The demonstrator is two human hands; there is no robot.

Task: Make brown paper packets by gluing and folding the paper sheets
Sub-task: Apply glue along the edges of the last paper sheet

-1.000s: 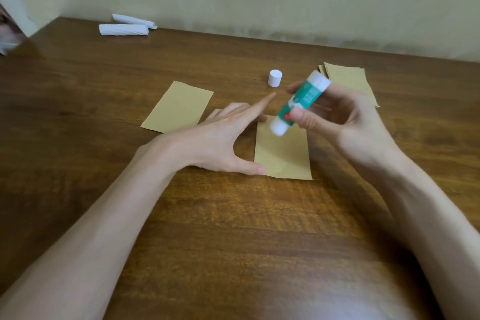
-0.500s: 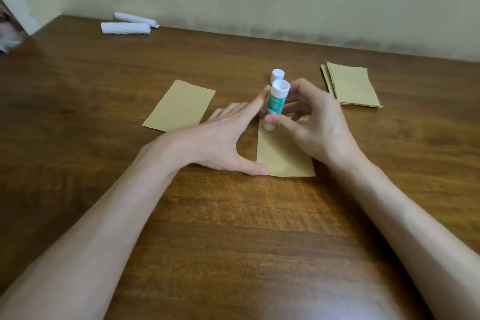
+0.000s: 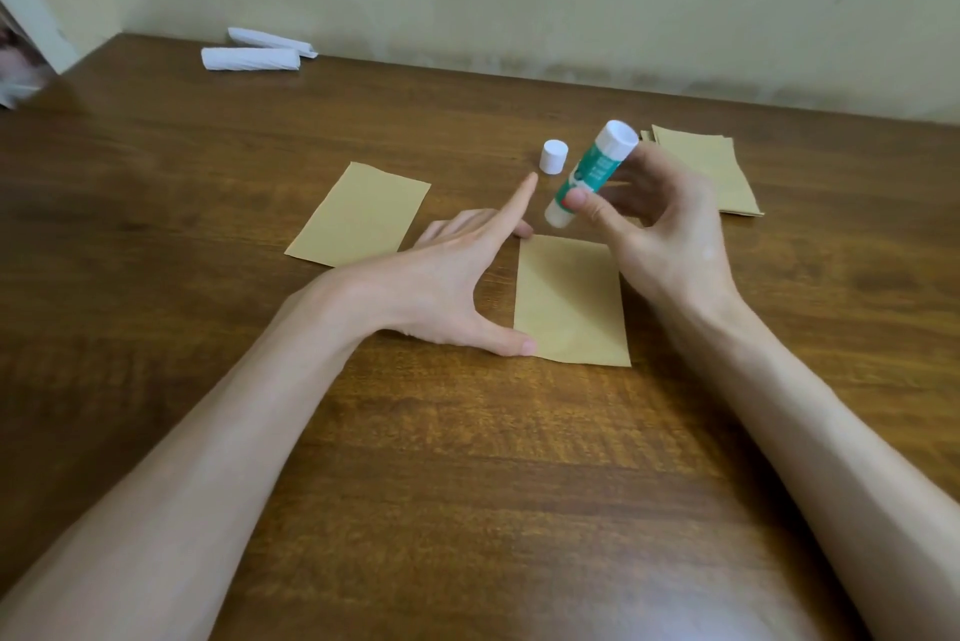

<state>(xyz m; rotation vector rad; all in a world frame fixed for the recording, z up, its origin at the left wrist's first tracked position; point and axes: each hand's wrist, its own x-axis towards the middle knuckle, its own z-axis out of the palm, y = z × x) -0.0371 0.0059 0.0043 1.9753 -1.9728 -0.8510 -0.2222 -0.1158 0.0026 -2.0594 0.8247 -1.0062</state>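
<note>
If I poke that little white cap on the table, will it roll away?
Probably not at first: the white cap stands on a flat end. It looks small and light; a poke would likely slide or tip it. Once on its round side, it could roll across the smooth table.

The left hand (image 3: pixel 457 276) was spread open, index finger lifted and thumb tip pressed down; the right hand (image 3: pixel 670 235) pinched the glue stick (image 3: pixel 592 172).
</note>
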